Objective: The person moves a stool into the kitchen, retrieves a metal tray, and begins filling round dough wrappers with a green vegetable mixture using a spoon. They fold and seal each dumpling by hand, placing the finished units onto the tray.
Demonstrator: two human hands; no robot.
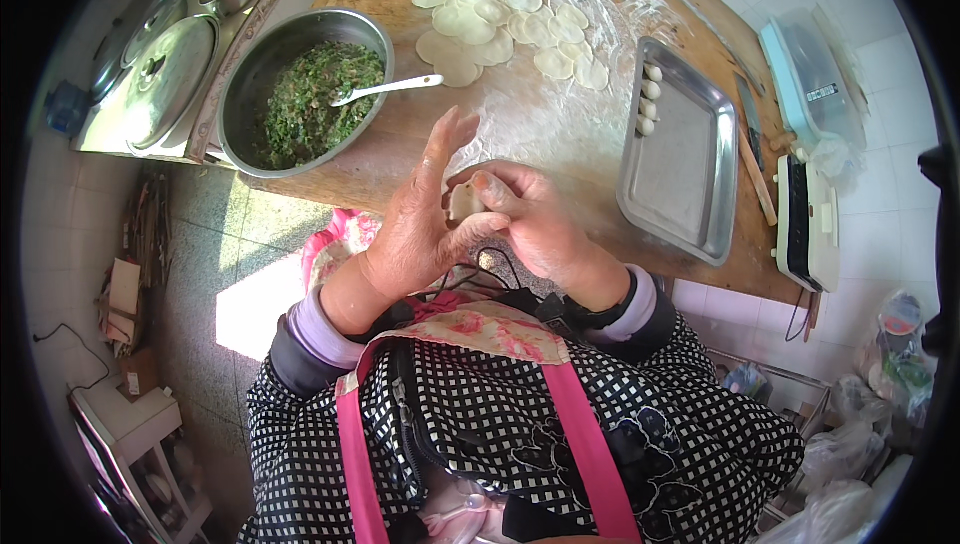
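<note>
Between my two hands, at the table's near edge, is a small pale dumpling (464, 202), partly hidden by my fingers. My right hand (545, 219) curls round it, thumb laid over its side. My left hand (405, 209) presses it with the thumb, while its other fingers point up and away. To the left stands a steel bowl (232, 109) of green chopped filling (315, 104), a white spoon (400, 84) resting in it. Many round dough wrappers (470, 19) lie overlapping farther back. On the right, a metal tray (685, 184) holds several finished dumplings (649, 102) in a row along its left side.
Flour (620, 19) dusts the wooden table (390, 169). Right of the tray lie a knife (748, 109) and a rolling pin (758, 179), beside a white appliance (808, 219) and a light blue container (810, 74). Lidded pots (170, 79) stand at far left.
</note>
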